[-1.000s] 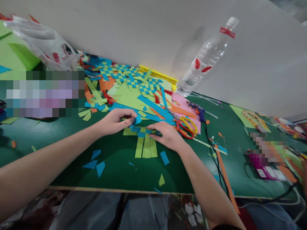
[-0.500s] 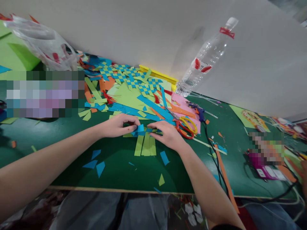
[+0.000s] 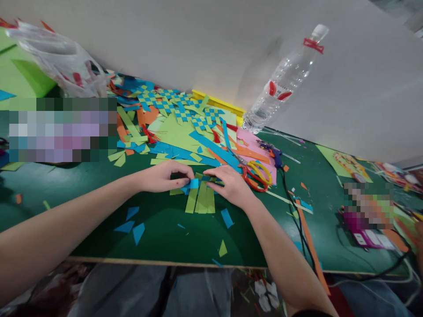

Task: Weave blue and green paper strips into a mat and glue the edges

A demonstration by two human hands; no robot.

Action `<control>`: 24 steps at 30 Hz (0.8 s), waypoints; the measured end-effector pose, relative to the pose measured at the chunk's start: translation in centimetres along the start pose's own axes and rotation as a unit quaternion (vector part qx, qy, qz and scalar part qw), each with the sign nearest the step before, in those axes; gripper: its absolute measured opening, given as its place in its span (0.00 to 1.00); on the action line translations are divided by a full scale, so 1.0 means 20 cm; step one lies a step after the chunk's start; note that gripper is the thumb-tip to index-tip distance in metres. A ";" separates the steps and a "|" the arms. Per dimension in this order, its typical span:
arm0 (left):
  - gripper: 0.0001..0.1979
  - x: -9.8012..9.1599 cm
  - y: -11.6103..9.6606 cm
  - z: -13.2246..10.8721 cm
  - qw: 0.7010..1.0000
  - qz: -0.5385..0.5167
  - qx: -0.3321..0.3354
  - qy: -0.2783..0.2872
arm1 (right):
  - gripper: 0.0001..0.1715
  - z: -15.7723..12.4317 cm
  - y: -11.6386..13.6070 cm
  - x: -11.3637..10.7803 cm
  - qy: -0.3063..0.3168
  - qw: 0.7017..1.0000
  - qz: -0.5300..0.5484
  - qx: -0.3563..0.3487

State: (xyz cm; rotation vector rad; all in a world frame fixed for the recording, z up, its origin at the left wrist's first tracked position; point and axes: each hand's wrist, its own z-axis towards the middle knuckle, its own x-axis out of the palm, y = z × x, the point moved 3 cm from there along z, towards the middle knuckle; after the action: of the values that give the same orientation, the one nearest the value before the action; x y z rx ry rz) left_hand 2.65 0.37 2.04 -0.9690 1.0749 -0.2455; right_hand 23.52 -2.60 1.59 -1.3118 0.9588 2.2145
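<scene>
Between my hands lies a small weave of green paper strips point(image 3: 205, 200) crossed by blue ones, its green ends fanning toward me. My left hand point(image 3: 167, 176) pinches the end of a blue paper strip point(image 3: 194, 183) between thumb and forefinger at the weave's left side. On the right side, the thumb and fingertips of my right hand point(image 3: 228, 181) rest at the edge of the weave, closed on its strips. Those fingers partly hide the crossings. Blue paper scraps point(image 3: 139, 232) lie on the table nearer to me, with another blue piece point(image 3: 227, 218) to the right.
Behind my hands are finished blue-and-green woven pieces point(image 3: 180, 105) and loose strips. Scissors point(image 3: 256, 174) with red and yellow handles lie to the right, near a glue gun point(image 3: 276, 156) and its black cord. A plastic bottle point(image 3: 280, 83) stands against the grey partition.
My left fingers have shifted slightly down with the blue strip end, which now lies lower against the green strips. My right hand has hardly moved.
</scene>
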 end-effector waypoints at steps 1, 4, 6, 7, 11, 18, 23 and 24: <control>0.08 0.00 0.00 0.00 1.000 0.000 -0.001 0.001 | 0.14 0.00 0.00 0.01 -0.001 1.000 -0.011 -0.012; 0.08 0.01 0.01 0.00 1.000 -0.002 -0.007 0.005 | 0.14 0.00 0.00 0.02 -0.004 0.998 -0.049 -0.038; 0.08 0.01 0.01 0.00 1.000 -0.006 -0.009 0.006 | 0.14 0.01 0.00 0.02 -0.009 0.996 -0.073 -0.045; 0.08 0.01 0.01 0.00 1.000 -0.006 -0.009 0.006 | 0.15 0.01 0.01 0.02 -0.012 0.995 -0.084 -0.045; 0.08 0.00 0.01 0.00 1.000 0.011 -0.005 -0.009 | 0.16 0.01 0.02 0.01 -0.031 0.992 -0.118 -0.035; 0.10 -0.02 0.04 0.00 0.996 0.046 -0.022 -0.075 | 0.16 0.01 0.02 -0.02 -0.060 0.990 -0.124 -0.040; 0.12 -0.03 0.04 0.01 0.992 0.060 -0.043 -0.104 | 0.17 0.01 0.03 -0.01 -0.025 0.992 -0.110 -0.060; 0.12 -0.03 0.04 0.01 0.991 0.061 -0.048 -0.106 | 0.17 0.01 0.03 -0.01 -0.022 0.992 -0.108 -0.062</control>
State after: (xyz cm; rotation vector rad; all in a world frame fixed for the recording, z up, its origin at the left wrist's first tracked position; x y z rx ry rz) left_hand 2.34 1.26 1.83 -0.9870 0.9530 0.0093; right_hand 23.17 -2.91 1.98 -1.3462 0.6379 2.1542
